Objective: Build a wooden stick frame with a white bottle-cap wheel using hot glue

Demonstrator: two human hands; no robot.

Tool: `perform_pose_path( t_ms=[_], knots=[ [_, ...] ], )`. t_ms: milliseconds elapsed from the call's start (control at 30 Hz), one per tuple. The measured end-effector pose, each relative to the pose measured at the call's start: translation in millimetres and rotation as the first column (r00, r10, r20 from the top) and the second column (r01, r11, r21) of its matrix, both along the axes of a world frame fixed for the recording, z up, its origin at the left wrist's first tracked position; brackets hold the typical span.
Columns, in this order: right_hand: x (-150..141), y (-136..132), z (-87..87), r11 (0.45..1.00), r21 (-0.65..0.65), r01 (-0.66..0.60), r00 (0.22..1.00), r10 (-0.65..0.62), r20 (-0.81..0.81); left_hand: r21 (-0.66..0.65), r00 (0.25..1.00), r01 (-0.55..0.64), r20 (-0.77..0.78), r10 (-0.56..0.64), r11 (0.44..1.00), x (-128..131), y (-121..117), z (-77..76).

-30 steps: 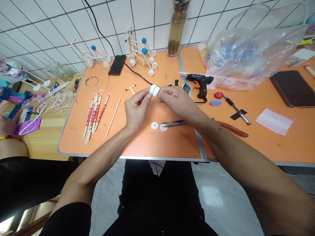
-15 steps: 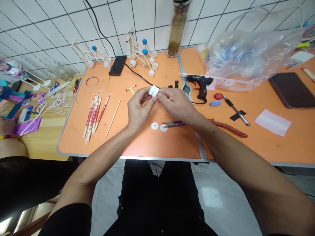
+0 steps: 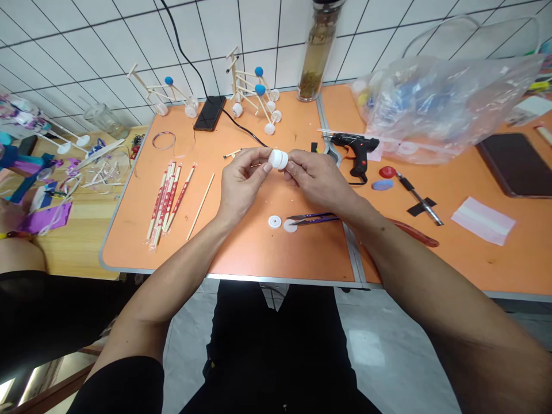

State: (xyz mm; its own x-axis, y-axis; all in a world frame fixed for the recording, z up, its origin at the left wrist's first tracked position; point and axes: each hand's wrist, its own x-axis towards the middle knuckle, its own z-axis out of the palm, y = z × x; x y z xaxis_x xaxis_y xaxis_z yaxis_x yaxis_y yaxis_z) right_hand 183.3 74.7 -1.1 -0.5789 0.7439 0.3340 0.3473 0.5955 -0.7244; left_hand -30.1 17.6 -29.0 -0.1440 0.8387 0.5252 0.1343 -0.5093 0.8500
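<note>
Two white bottle caps (image 3: 278, 158), pressed together, sit between the fingertips of both hands above the orange table (image 3: 241, 253). My left hand (image 3: 240, 183) pinches them from the left and my right hand (image 3: 314, 179) from the right. Below the hands two more white caps (image 3: 275, 221) lie flat beside small purple-handled scissors (image 3: 311, 218). A loose wooden stick (image 3: 200, 206) and several wrapped chopsticks (image 3: 168, 198) lie to the left of my left hand.
A black glue gun (image 3: 355, 146) with its cable, red pliers (image 3: 414, 233), a craft knife (image 3: 417, 194), a big plastic bag (image 3: 435, 106), a jar (image 3: 318, 53), a phone (image 3: 209, 112) and two stick models (image 3: 254, 95) stand around. Another person's arm (image 3: 17, 256) is at the left.
Both hands have kept hold of the white caps and turned them slightly; the caps now point a little more to the right. The view has shifted a bit downward.
</note>
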Motion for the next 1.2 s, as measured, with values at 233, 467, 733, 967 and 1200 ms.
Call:
perform_pose_path(
  t_ms=[233,467,733,967,1200],
  knots=[
    [1,4,-0.4,0.999,-0.005,-0.052,0.999,0.052,0.013,-0.097,0.999,0.022,0.038,-0.019,0.995,0,0,4.3],
    [0,2,3.3,0.997,0.029,-0.069,0.997,0.068,0.029,-0.096,0.999,-0.009,-0.043,0.004,0.995,1,-3,9.9],
    [-3,-6,4.9,0.997,-0.067,0.032,0.996,-0.037,-0.084,-0.136,1.000,-0.011,-0.020,0.009,0.991,3,-4,11.4],
    [-7,-7,5.0,0.963,-0.265,0.041,0.956,-0.115,-0.271,-0.177,0.996,0.058,0.079,-0.045,0.983,3,-2,9.8],
    [-8,-5,4.2,0.934,-0.359,0.005,0.921,-0.144,-0.362,-0.198,0.997,0.044,0.074,-0.030,0.979,2,-1,6.3]
  ],
)
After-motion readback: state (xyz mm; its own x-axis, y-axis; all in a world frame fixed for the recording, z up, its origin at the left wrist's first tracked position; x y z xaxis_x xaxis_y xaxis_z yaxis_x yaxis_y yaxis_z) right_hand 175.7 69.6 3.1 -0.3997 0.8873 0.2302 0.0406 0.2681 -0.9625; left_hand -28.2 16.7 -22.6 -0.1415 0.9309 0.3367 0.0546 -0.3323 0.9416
